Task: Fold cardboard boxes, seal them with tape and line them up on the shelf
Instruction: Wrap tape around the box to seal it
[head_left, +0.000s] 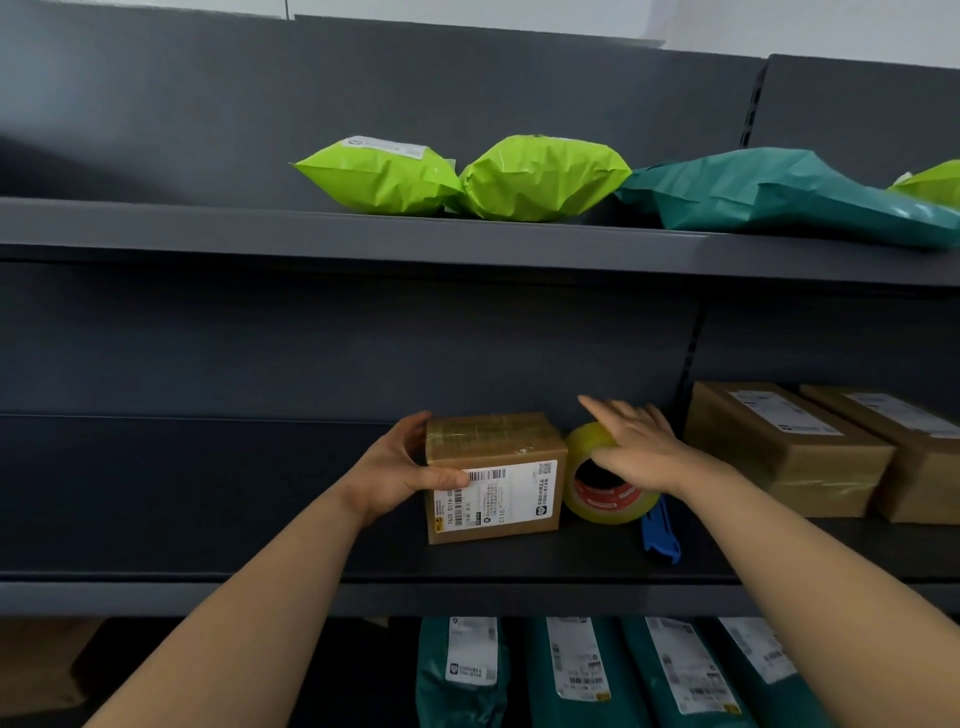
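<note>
The sealed cardboard box (511, 499) stands at frame centre on the middle shelf (208, 574). The left hand (395, 470) grips its left side, thumb across the label. The right hand (636, 452), fingers straight, lies over the tape roll (597, 512) just beside the box; it appears to touch the roll, but this is unclear. A blue cutter (661, 538) lies lower right of the roll.

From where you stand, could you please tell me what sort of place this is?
Most likely a parcel storeroom or courier depot: dark metal shelving holds labelled cardboard boxes, lime and teal mailer bags, and a roll of packing tape stands beside the small box.
</note>
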